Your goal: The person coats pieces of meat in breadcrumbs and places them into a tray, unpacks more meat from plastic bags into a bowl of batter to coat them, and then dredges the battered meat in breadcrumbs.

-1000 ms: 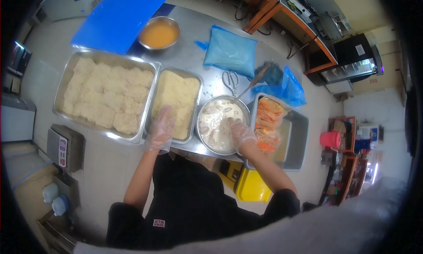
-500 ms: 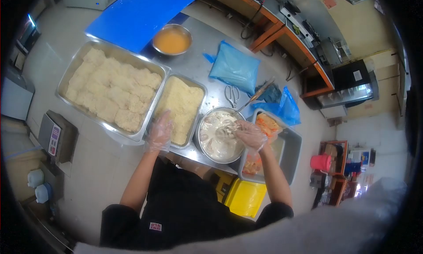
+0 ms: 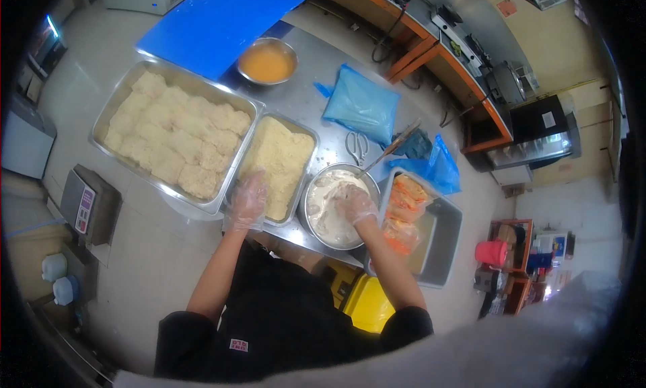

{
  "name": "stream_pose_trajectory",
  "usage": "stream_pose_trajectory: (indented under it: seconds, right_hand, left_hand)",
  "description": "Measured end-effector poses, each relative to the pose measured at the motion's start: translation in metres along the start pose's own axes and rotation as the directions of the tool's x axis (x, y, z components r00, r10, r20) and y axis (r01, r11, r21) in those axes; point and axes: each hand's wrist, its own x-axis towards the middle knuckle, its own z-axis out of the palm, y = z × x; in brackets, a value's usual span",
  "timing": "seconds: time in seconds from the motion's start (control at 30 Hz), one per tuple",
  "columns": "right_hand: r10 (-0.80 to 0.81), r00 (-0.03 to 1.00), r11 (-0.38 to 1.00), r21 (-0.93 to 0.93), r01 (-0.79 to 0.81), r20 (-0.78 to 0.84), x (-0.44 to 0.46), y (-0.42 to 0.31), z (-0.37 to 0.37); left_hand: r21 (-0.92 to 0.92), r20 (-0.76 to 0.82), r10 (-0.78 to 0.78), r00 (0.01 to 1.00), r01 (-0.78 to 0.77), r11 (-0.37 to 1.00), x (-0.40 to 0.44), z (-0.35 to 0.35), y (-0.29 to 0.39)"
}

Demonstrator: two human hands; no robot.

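My left hand (image 3: 247, 201), in a clear plastic glove, rests at the near left edge of a steel pan of pale breadcrumbs (image 3: 277, 149). Its fingers lie loosely stretched on the crumbs and hold nothing. Also gloved, my right hand (image 3: 356, 203) dips into a round steel bowl (image 3: 306, 220) of creamy white batter (image 3: 330, 213). Batter hides its fingertips, so whether they grip anything does not show. Left of the crumbs stands a larger steel pan (image 3: 101, 129) filled with breaded pieces (image 3: 178, 132). A grey tub (image 3: 447, 237) with orange-coated raw pieces (image 3: 404, 206) sits right of the bowl.
Behind the bowl lie scissors (image 3: 356, 147), a long-handled utensil (image 3: 397, 142) and a blue bag (image 3: 362, 104). A bowl of orange liquid (image 3: 267, 62) stands near a blue board (image 3: 219, 28). A scale (image 3: 87, 203) is at left; a yellow bin (image 3: 369, 304) sits below the table.
My right hand has moved left and down from the bowl's right side into the batter; the pale, batter-coated thing at its fingers no longer shows. My left hand stays at the crumbs.
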Motion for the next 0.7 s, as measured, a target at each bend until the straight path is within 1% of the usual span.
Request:
stream_pose_trajectory:
  seconds: [0.03, 0.1, 0.13, 0.2, 0.27, 0.33, 0.4, 0.43, 0.5, 0.6, 0.67, 0.7]
  right_hand:
    - [-0.001, 0.999, 1.0, 0.026, 0.0, 0.049, 0.003, 0.0, -0.003]
    - [-0.006, 0.989, 0.997, 0.073, -0.005, 0.148, 0.007, -0.006, -0.024]
    - [-0.004, 0.981, 0.97, 0.24, -0.044, 0.196, 0.001, -0.008, -0.037]
    - [-0.019, 0.955, 0.83, 0.537, -0.149, 0.296, -0.014, -0.009, -0.062]
    - [-0.177, 0.953, 0.862, 0.507, 0.03, 0.245, -0.017, 0.001, -0.067]
    - [-0.191, 0.951, 0.913, 0.4, 0.081, 0.242, -0.019, 0.005, -0.071]
    - [-0.064, 0.962, 0.978, 0.21, 0.007, 0.266, -0.02, -0.004, -0.085]
    - [-0.047, 0.966, 0.938, 0.345, -0.046, 0.254, -0.019, 0.0, -0.086]
    - [-0.008, 0.971, 0.796, 0.59, -0.137, 0.238, -0.017, 0.001, -0.089]
    - [-0.023, 1.0, 0.878, 0.478, 0.019, 0.004, -0.034, -0.024, -0.105]
    - [-0.165, 0.984, 0.961, 0.211, 0.177, -0.074, -0.038, -0.022, -0.086]
    - [-0.241, 0.966, 0.967, 0.066, 0.248, -0.097, -0.04, -0.018, -0.071]
  left_hand:
    - [-0.006, -0.019, 0.024, 1.0, -0.024, 1.0, -0.001, 0.001, -0.001]
    - [0.0, -0.008, -0.014, 1.0, 0.014, 1.0, -0.002, -0.001, 0.002]
    - [0.002, -0.005, -0.033, 0.999, 0.033, 0.999, -0.002, -0.002, 0.003]
    - [-0.018, -0.011, -0.023, 1.0, 0.023, 1.0, -0.001, -0.003, 0.002]
    - [-0.028, -0.016, -0.01, 1.0, 0.01, 1.0, 0.0, -0.002, 0.001]
    - [-0.023, -0.022, 0.004, 1.0, -0.004, 1.0, 0.0, -0.001, 0.002]
    - [-0.007, 0.0, -0.009, 1.0, 0.009, 1.0, 0.0, -0.002, 0.001]
    - [0.001, 0.012, -0.016, 1.0, 0.016, 1.0, 0.0, -0.002, 0.001]
    - [-0.007, 0.008, -0.008, 1.0, 0.008, 1.0, 0.0, -0.002, 0.001]
    - [-0.004, -0.001, 0.002, 1.0, -0.002, 1.0, 0.0, -0.002, 0.0]
    - [-0.005, -0.006, -0.014, 1.0, 0.014, 1.0, 0.0, -0.001, -0.001]
    - [-0.01, -0.006, -0.036, 0.999, 0.036, 0.999, -0.001, 0.002, -0.002]
